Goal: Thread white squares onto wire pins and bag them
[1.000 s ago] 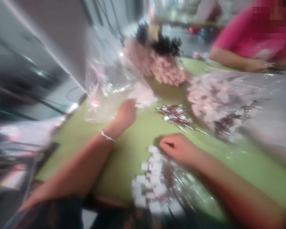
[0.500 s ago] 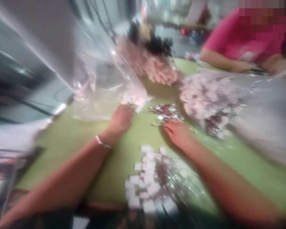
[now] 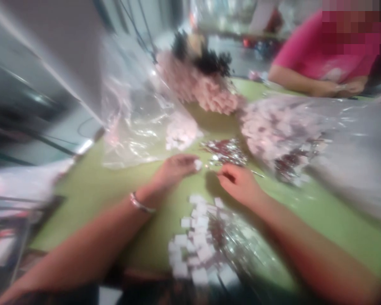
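Small white piece [image 3: 197,164] sits in the tips of the left hand [image 3: 169,171], above the middle of the desk [image 3: 79,192], well in from the near edge. Left grip: thumb and fingers clamped on that piece. Right hand [image 3: 241,182] lies just beside, palm down; its thumb and forefinger curl until the tips nearly or fully meet. Blur hides whether anything thin is pinched there; cannot tell.

Surroundings: a heap of silver-and-red strands [image 3: 227,151] directly beyond the right hand, toward the far edge. Clear bag [image 3: 130,140] with more white pieces [image 3: 181,134] near the left edge. White squares [image 3: 200,237], fanned out with thin shiny stems [image 3: 238,237] trailing right, by the near edge.

Notes on handling, as judged: hold the white piece by its rim, so that the side turned to the right hand is left free. Light pressure; it looks soft enough to dent. Any strand is best pinched close to its end, since a long free length would probably whip or bend. Single one out before lifting, as the heap looks prone to tangling. Forearms low over the desk should steady both tips; the right sits close to the fan, so a dragging forearm could disorder it.
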`<state>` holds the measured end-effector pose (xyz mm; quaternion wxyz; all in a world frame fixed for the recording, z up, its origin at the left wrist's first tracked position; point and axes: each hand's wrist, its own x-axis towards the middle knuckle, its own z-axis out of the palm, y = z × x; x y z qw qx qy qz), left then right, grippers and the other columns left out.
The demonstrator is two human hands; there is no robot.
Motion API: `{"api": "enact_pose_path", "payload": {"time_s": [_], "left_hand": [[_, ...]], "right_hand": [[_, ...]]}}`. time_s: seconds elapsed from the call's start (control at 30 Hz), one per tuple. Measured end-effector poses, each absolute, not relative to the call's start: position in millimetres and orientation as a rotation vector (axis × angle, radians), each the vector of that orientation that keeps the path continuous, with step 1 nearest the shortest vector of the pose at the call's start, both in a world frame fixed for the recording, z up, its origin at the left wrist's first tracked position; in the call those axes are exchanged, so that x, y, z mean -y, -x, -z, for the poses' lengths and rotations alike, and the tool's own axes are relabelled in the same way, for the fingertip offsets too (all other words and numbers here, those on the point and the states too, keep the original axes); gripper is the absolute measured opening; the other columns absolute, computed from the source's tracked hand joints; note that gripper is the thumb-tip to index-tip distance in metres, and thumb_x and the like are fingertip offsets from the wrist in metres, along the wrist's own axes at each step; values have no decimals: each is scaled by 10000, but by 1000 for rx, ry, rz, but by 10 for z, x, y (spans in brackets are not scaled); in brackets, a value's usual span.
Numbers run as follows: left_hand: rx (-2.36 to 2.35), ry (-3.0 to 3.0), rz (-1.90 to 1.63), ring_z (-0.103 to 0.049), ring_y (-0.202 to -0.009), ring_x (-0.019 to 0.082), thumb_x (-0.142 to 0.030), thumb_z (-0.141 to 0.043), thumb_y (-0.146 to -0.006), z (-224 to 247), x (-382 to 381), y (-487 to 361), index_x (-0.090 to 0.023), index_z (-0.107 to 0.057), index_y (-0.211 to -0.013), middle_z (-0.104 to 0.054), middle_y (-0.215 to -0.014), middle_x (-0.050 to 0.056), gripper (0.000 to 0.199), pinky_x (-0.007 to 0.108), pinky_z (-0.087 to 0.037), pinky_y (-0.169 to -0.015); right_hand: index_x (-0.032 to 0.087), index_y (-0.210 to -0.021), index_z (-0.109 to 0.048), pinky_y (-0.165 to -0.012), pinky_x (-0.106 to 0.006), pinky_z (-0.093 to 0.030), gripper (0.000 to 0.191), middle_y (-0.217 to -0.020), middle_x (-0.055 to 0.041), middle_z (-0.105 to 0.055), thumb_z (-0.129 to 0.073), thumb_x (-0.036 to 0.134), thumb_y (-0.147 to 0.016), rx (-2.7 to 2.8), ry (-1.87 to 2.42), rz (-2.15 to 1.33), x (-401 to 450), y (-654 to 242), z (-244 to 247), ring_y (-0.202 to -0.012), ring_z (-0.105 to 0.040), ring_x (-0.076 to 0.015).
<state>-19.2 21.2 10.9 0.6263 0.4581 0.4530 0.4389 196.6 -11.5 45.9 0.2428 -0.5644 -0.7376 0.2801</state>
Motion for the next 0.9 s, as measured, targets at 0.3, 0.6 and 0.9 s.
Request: {"api": "enact_pose_path", "payload": {"time_s": [0.3, 0.6, 0.9], "left_hand": [[-1033, -1149, -924, -659, -772, 165, -277, -738, -743, -94, -174, 179, -169, -699, -1126, -732, -845, 76, 400, 352, -523, -799], [-1043, -1269, -946, -630, -730, 141, -273, -726, -750, -67, -189, 168, -203, -748, -1007, -734, -905, 67, 267, 315, -517, -736], [-1062, -1459, -927, -667, -863, 170, -316, -715, -770, -144, -154, 153, -227, -748, -997, -733, -993, 64, 246, 325, -537, -819]], "right_hand": [[230, -793, -705, -630, -267, -444, 202, -752, -2, -711, -526, 294, -861, 2093, 1365, -687, 161, -1961, -459, -647, -613, -129], [236, -810, -723, -662, -265, -443, 209, -785, -1, -723, -525, 269, -865, 2151, 1305, -657, 137, -1989, -472, -687, -628, -132], [201, -679, -656, -505, -236, -334, 212, -559, 31, -548, -533, 308, -814, 1894, 1588, -1282, 117, -1984, -608, -512, -466, -102]]}}
